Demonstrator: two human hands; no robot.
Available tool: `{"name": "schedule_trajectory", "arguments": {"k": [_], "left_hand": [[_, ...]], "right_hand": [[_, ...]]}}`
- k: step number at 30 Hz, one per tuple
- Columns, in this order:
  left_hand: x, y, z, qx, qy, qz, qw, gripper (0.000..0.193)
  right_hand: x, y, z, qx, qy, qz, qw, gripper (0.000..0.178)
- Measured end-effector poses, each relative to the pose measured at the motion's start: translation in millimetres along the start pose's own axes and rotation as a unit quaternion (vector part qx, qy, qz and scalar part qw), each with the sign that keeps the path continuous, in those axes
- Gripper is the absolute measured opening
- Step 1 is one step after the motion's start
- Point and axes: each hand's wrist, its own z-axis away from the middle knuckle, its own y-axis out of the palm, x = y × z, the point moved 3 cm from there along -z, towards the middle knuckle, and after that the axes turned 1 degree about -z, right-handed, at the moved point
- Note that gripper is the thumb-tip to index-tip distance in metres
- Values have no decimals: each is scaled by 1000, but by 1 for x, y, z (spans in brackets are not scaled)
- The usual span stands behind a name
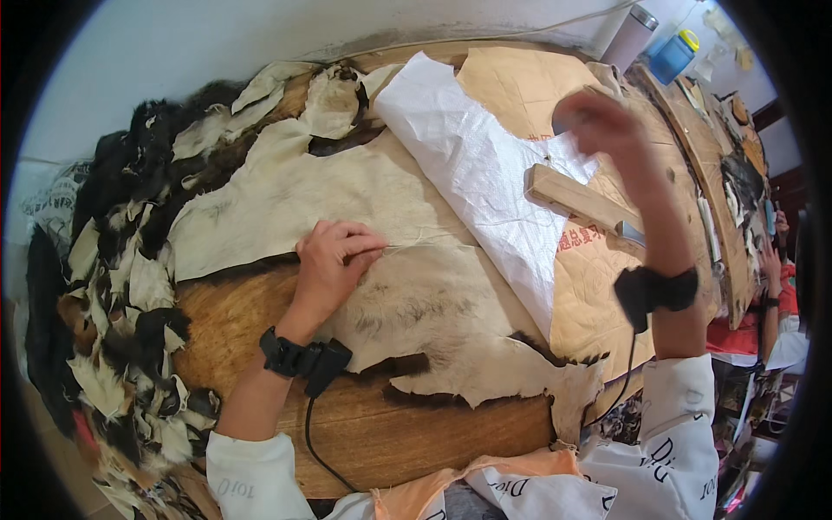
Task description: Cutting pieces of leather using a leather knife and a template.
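Two pale hide pieces lie fur side down: an upper hide (295, 199) and a lower hide (425, 303), meeting along a seam. My left hand (334, 260) pinches the seam at its left part, thumb and fingertips together. A loose pale thread (422, 238) curls on the seam just right of those fingertips. Up at the right, my right hand (607, 126) is raised above the table and smeared by motion. Its fingers and anything in them cannot be made out. Below it lies a wooden block (572, 198) with a metal piece at its right end.
A white woven sheet (477, 156) and brown paper (511, 78) lie right of the hides. Fur scraps (139, 277) heap along the left. A tumbler (630, 39) and a blue jug (674, 57) stand far right. Another person's arm (770, 277) shows at the right edge.
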Motion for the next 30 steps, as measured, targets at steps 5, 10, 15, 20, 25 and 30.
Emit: {"name": "schedule_trajectory", "arguments": {"k": [5, 10, 15, 20, 25, 30], "left_hand": [[-4, -10, 2, -16, 66, -30, 997, 16], [-2, -3, 2, -27, 66, -27, 997, 15], [5, -1, 5, 4, 18, 1, 1000, 15], [2, -8, 11, 14, 48, -47, 998, 24], [-5, -6, 9, 26, 46, -25, 998, 28], [-10, -8, 8, 34, 40, -50, 997, 33]], "right_hand": [[-12, 137, 15, 199, -261, 177, 928, 18], [-36, 178, 18, 188, -282, 270, 901, 12], [-33, 176, 19, 180, -286, 279, 899, 7], [-11, 155, 48, 230, -232, 176, 929, 1], [21, 136, 99, 259, -315, 105, 907, 12], [38, 122, 119, 275, -356, 24, 893, 24]]}}
